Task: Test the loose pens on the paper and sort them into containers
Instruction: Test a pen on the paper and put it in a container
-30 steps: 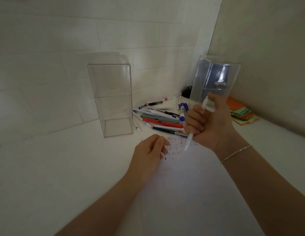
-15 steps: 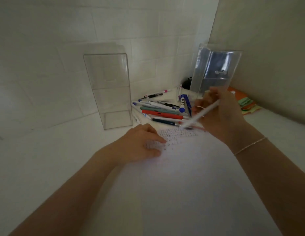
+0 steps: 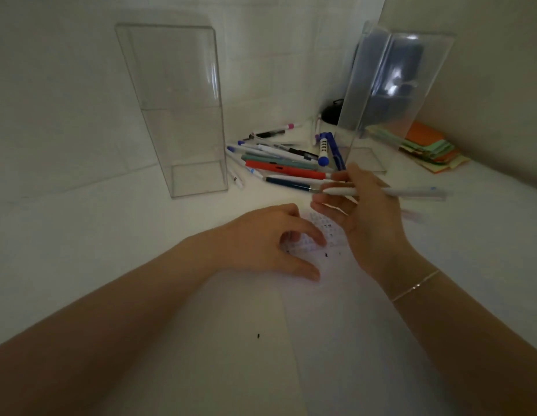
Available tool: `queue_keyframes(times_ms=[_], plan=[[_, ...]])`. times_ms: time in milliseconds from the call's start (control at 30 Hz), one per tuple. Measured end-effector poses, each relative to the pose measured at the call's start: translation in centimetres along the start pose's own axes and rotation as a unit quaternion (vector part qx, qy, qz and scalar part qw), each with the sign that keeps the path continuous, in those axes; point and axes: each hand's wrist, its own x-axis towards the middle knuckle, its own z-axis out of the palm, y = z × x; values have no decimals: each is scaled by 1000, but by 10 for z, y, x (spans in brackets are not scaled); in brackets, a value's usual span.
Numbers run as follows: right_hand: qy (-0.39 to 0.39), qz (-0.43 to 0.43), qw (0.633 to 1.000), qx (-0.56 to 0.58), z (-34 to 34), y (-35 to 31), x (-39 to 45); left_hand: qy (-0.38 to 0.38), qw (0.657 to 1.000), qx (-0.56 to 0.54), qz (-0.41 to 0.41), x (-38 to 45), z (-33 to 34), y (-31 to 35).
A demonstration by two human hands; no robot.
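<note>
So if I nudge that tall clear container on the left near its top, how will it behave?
The tall clear container would probably tip rather than slide: it stands upright on a narrow base. It looks empty and thin-walled, so likely light. Its smooth walls may feel slippery.

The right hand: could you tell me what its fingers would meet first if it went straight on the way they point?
Probably the dark blue pen at the pile's near edge, though depth is unclear.

Coloured paper stack point(image 3: 432, 150) against right wall; black object point(image 3: 332, 114) in corner.
</note>
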Motion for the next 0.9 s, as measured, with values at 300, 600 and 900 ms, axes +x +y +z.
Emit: queue_keyframes(times_ms=[300, 600, 900], plan=[[47, -54, 994, -87, -6, 24, -2, -61, 998, -3, -31, 2, -23, -20], [-81, -92, 946, -302, 8, 29, -17, -111, 993, -40, -32, 5, -26, -25], [-101, -120, 930, -332, 11, 39, -22, -113, 991, -58, -37, 7, -25, -32]])
